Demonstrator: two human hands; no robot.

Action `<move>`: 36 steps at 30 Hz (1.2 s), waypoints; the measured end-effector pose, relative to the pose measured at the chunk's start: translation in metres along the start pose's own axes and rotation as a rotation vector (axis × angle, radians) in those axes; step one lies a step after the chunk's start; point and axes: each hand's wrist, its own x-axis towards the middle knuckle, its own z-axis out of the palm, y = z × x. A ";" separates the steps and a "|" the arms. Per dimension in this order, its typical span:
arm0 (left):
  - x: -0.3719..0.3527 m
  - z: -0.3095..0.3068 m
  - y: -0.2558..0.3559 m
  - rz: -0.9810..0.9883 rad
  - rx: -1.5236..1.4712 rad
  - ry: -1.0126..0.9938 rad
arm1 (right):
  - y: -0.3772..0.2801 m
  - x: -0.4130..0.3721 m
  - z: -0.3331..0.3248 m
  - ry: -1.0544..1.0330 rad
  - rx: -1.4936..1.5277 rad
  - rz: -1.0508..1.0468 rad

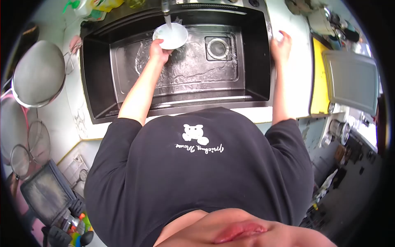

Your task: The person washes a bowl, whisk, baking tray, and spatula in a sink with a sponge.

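Note:
My left hand (159, 52) grips a white bowl (175, 37) by its near left rim, thumb on the inside and fingers beneath. The bowl is held over the left part of the black sink (177, 99), under the faucet (166, 9), and a stream of water runs into it. My right hand (281, 47) is just past the sink's right edge, over the white counter (294, 82). Its fingers are curved and apart. White shows between them, and I cannot make out a separate object there.
Water spreads across the sink floor around the round drain strainer (217, 48). Bottles (88, 9) stand behind the sink at the left. Strainers (39, 74) hang on the left wall. To the right are a yellow board (319, 78) and a grey board (352, 80).

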 end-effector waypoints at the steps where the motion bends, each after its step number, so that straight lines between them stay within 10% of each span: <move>1: -0.003 0.003 0.001 -0.013 -0.025 -0.002 | 0.022 -0.005 -0.005 0.003 -0.106 -0.017; 5: 0.008 -0.007 -0.001 -0.011 -0.094 -0.064 | 0.014 -0.009 0.018 -0.100 -0.281 -0.034; 11: -0.007 -0.002 0.021 0.060 -0.060 -0.165 | -0.129 -0.039 0.104 -0.479 0.224 -0.424; 15: -0.015 -0.023 0.037 -0.333 -0.054 -0.312 | -0.224 -0.059 0.159 -0.577 0.622 -0.583; 17: 0.014 -0.063 0.030 -0.671 -0.536 -0.400 | -0.252 -0.057 0.170 -0.780 0.577 -0.452; 20: -0.037 -0.024 0.041 -0.325 0.033 -0.043 | -0.275 -0.056 0.175 -0.841 0.442 -0.427; 23: -0.022 -0.006 0.026 -0.194 -0.028 0.101 | -0.270 -0.054 0.196 -0.852 0.509 -0.192; 31: 0.050 0.023 -0.031 0.080 0.067 -0.031 | -0.214 -0.040 0.153 -0.726 0.510 0.192; 36: 0.041 0.051 -0.004 -0.185 0.280 -0.054 | -0.189 -0.038 0.093 -0.561 0.300 0.046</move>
